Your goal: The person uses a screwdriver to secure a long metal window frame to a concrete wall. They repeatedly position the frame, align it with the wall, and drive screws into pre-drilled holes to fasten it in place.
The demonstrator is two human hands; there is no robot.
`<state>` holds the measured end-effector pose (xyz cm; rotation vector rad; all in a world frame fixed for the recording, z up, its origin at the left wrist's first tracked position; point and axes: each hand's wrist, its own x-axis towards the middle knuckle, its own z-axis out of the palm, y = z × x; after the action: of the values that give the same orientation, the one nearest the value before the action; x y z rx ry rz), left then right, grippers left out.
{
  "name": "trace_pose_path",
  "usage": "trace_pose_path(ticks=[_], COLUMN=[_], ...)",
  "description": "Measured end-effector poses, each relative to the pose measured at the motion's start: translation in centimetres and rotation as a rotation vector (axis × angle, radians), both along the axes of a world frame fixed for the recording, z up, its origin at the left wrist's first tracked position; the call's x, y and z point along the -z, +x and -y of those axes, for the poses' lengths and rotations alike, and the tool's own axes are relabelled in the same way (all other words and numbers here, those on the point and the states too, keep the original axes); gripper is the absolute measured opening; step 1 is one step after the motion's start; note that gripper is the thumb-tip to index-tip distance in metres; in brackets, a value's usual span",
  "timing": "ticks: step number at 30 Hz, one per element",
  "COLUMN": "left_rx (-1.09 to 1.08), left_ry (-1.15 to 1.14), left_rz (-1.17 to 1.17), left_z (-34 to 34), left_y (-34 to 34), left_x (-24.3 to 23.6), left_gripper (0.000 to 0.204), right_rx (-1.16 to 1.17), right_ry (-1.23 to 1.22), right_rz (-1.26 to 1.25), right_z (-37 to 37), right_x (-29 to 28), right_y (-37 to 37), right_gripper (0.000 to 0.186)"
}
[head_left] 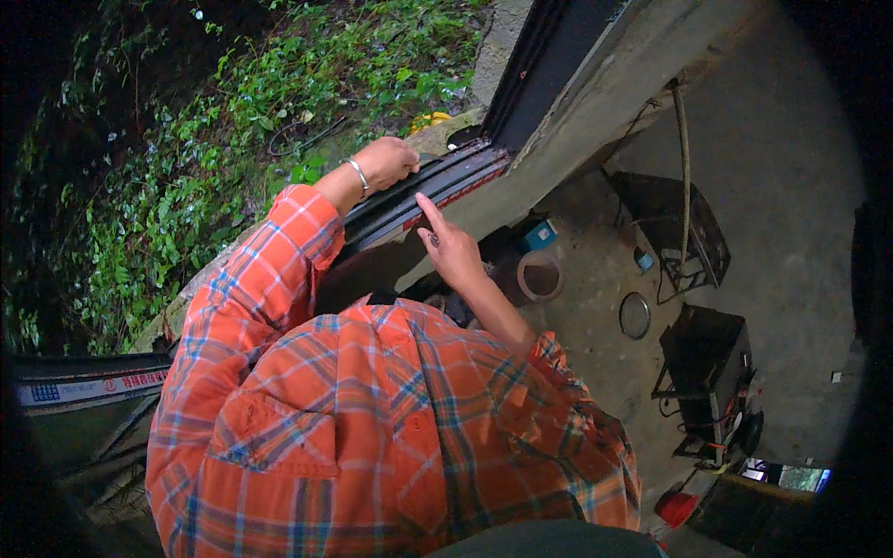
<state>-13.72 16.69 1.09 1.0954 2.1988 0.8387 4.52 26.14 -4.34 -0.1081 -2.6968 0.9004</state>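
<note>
My left hand, with a silver bangle on its wrist, is closed over the outer side of a dark window track. A thin greyish edge shows by its fingertips, too small to name; whatever the fingers hold is hidden. On the inner side of the sill, my right hand has its index finger stretched toward the track's reddish inner edge. A ring sits on one of its fingers, and I see nothing held in it. Whether that fingertip touches the track I cannot tell.
Outside, green plants cover a slope. A dark upright frame meets the track at the right. Indoors, a large round pot, a blue box, a round tray and a black metal stand are on the floor.
</note>
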Motion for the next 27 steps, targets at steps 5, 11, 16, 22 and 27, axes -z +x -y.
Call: trace_pose_path(ticks=[5, 11, 16, 22, 27], left_rx=[-0.288, -0.323, -0.238, -0.236, -0.219], left_ry=[0.026, 0.081, 0.169, 0.195, 0.251], left_rz=[0.522, 0.629, 0.912, 1.048, 1.132], left_z=[-3.6, -5.9, -5.6, -4.8, -4.0], left_y=[0.3, 0.3, -1.3, -1.3, -1.6], left_x=[-0.4, 0.1, 2.2, 1.8, 1.8], left_gripper=[0.009, 0.016, 0.017, 0.015, 0.015], right_rx=[-0.007, -0.011, 0.019, 0.014, 0.018], right_ry=[-0.021, -0.012, 0.037, 0.016, 0.014], right_rz=[-0.010, -0.046, -0.031, -0.066, -0.039], right_z=[-0.2, -0.1, 0.0, 0.0, 0.3], right_x=[0.1, 0.0, 0.1, 0.1, -0.1], right_y=[-0.1, 0.0, 0.0, 0.0, 0.0], right_gripper=[0.056, 0.057, 0.057, 0.057, 0.058])
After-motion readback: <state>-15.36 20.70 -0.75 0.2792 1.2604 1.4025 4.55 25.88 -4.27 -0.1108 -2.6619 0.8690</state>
